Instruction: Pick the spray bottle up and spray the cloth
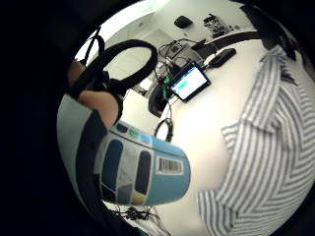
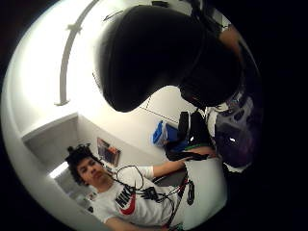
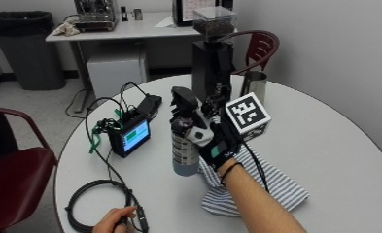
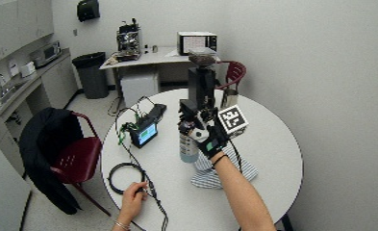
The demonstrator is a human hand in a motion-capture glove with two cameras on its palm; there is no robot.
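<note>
Gloved right hand (image 3: 217, 145) has its fingers wrapped round the spray bottle (image 3: 185, 145), held upright just beside the striped cloth (image 3: 278, 187) on the worktop (image 3: 326, 145), probably ready to aim.

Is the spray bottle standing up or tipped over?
Standing up: the spray bottle is upright, nozzle on top, gripped by the gloved right hand.

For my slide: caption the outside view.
Gloved right hand grips the spray bottle beside the striped cloth on the round table.
</note>
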